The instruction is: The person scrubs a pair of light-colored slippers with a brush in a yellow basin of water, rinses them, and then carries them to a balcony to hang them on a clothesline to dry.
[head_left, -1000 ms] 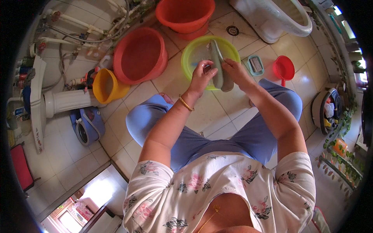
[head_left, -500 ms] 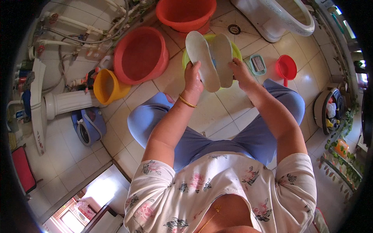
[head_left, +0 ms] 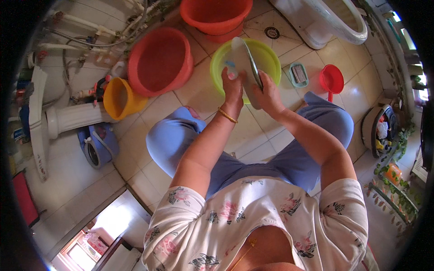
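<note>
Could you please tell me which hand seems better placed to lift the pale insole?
Probably the right hand: its grip is closed on the pale insole, whereas the left hand is on the other side, its contact unclear.

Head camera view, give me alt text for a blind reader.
A person's right hand holds at least one pale, flat, sole-shaped insole tilted over a round yellow-green plastic basin, the left hand close beside it. Round red plastic tubs and a yellow plastic bucket stand on floor tiles.

insoles [head_left: 250, 92], spread apart a sec ago, now tog. nearly edge-on in r hand [head_left: 269, 92], l hand [head_left: 233, 92] thumb lifted off.
</note>
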A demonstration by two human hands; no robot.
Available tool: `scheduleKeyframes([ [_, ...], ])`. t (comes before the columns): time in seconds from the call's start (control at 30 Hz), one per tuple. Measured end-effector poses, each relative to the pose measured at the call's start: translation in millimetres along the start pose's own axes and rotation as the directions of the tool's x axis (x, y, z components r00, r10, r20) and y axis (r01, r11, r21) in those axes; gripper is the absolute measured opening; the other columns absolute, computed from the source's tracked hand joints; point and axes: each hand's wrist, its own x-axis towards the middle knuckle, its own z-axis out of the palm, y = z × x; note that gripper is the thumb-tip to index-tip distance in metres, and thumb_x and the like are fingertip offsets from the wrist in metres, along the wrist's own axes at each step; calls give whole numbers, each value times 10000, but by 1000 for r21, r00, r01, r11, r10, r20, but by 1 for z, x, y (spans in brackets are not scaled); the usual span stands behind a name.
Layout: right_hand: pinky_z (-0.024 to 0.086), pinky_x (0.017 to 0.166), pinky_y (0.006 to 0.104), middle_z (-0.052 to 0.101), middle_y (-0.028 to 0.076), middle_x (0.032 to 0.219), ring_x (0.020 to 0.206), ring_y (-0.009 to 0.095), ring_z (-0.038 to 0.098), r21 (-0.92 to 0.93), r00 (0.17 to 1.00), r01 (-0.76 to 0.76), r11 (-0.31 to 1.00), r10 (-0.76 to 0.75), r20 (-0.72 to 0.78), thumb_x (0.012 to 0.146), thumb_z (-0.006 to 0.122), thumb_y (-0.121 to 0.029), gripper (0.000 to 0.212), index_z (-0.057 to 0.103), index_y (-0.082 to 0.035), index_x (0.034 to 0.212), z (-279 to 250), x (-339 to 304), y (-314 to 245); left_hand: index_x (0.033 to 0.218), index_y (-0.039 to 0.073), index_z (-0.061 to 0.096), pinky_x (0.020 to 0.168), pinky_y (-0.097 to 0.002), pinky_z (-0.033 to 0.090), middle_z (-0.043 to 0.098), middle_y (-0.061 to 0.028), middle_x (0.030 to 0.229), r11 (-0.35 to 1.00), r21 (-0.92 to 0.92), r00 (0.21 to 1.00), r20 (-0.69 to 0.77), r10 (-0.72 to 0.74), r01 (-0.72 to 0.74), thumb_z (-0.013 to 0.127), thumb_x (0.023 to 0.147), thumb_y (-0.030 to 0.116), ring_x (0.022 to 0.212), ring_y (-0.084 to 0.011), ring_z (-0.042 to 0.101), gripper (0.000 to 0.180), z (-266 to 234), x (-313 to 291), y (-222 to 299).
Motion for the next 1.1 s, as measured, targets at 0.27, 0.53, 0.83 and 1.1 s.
scheduleKeyframes([
  [0.27,466,745,397,552,159,957,930,309,527,-199,958,276,940,-254,130,754,608,-170,358,562,-108,1103,29,8,22,1265,9,349,946,-404,377,507,-132,1176,669,-508,795,568,-213,543,450,856,502,1086,-278,491,649,-33,30,-32],
  [0.53,398,895,431,458,179,1191,1081,377,446,-532,878,-266,804,430,211,746,637,-250,564,421,-119,1249,87,24,164,1235,18,410,874,-446,435,528,-149,1153,771,-472,900,298,-316,427,614,793,174,1055,-316,521,511,-90,87,-97],
  [0.83,400,879,497,498,137,1182,1095,351,477,-703,681,-199,683,612,402,811,493,-256,476,395,-144,1263,156,110,246,1241,80,384,863,-458,454,539,-131,1098,778,-442,888,114,-445,447,546,771,48,990,-332,559,498,-110,108,-139],
  [1.1,440,794,487,552,123,987,952,336,542,-811,913,202,549,195,359,787,483,-197,273,628,-230,1015,139,124,225,1257,75,382,866,-468,440,530,-129,1139,712,-546,889,164,-427,442,506,833,227,992,-336,554,467,-118,118,-147],
])
